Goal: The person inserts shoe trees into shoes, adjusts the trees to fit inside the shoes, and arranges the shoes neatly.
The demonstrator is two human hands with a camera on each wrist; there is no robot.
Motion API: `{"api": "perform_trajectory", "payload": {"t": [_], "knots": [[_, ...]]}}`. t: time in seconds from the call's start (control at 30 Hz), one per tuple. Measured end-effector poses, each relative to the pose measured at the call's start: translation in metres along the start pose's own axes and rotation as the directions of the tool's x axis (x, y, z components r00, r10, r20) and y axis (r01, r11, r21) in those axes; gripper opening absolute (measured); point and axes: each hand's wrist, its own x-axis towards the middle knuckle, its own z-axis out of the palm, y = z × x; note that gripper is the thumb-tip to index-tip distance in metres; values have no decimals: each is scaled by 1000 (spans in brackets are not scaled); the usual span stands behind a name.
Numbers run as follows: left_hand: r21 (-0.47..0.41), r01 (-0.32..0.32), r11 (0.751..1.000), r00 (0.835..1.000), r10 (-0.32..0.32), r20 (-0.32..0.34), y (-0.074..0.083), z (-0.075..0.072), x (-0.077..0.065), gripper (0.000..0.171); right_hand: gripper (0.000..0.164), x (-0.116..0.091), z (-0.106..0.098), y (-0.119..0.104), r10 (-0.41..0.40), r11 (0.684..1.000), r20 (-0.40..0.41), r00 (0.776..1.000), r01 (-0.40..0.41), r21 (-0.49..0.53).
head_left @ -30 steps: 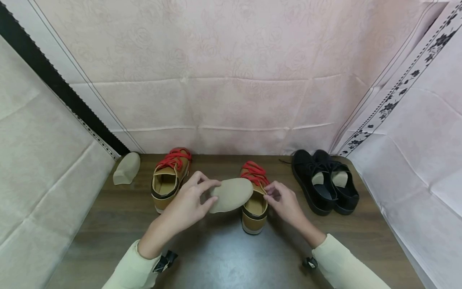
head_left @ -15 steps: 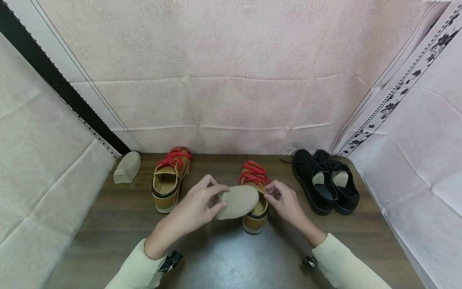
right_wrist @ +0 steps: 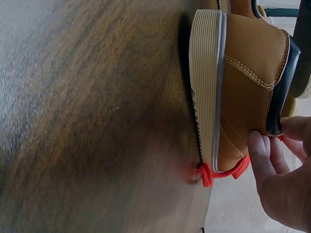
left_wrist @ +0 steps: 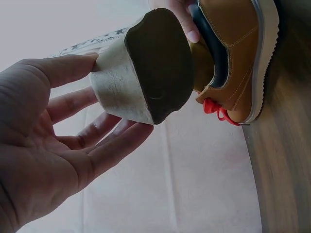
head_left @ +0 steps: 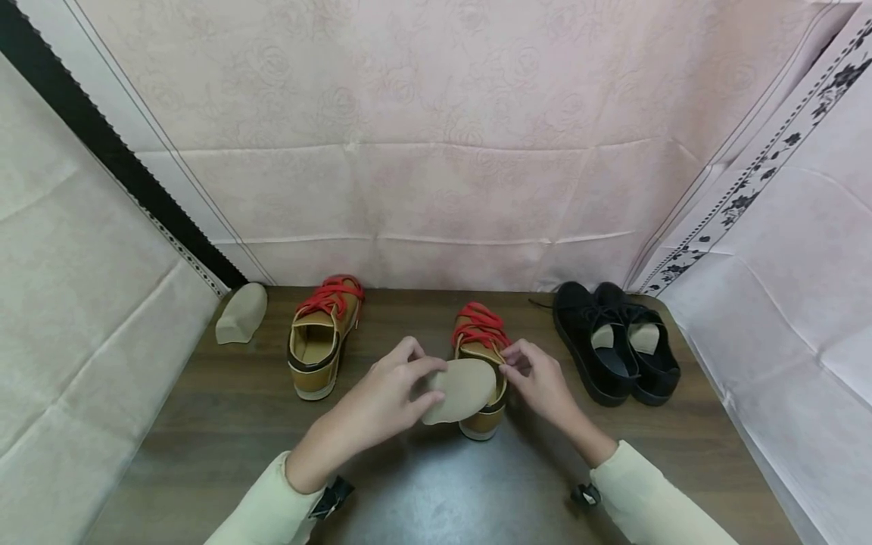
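Observation:
Between thumb and fingers my left hand (head_left: 391, 393) grips a beige, rounded shoe insert (head_left: 463, 390). It hovers over the opening of the middle tan shoe (head_left: 481, 424), partly covering it in the head view. The left wrist view shows the insert's dark end face (left_wrist: 163, 68) tilted beside the shoe's collar. My right hand (head_left: 543, 384) pinches the right edge of that shoe's opening by the red laces (head_left: 480, 325). In the right wrist view, thumb and fingers (right_wrist: 260, 155) sit on either side of the collar edge.
Another tan shoe (head_left: 315, 378) with red laces stands to the left. A second beige insert (head_left: 241, 312) lies at the far left corner. Black shoes (head_left: 579, 329) with pale inserts inside stand at the right. Pale cloth (head_left: 436, 197) hangs behind the wooden surface (head_left: 204, 446).
My left hand has moved right and slightly nearer me with the insert, which now overlaps more of the middle shoe's opening. The right hand keeps its hold on the shoe edge.

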Motion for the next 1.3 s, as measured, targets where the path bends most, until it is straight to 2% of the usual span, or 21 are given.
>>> {"api": "perform_trajectory", "payload": {"t": [0.37, 0.73, 1.07, 1.3], "knots": [[27, -45, 999, 999, 46, -24, 3, 9, 11, 37, 15, 0, 0, 0, -3, 1000, -5, 1000, 3, 12], [51, -73, 996, 997, 74, -15, 4, 20, 24, 38, 16, -1, 1, 1, 1, 1000, -3, 1000, -1, 16], [92, -64, 994, 998, 64, -1, 7, 25, 33, 39, 15, 0, 0, 0, -6, 1000, -4, 1000, 6, 6], [114, -37, 993, 999, 36, 16, 12, 30, 40, 40, 16, 0, 1, 1, -17, 1000, -6, 1000, 17, 4]]}}
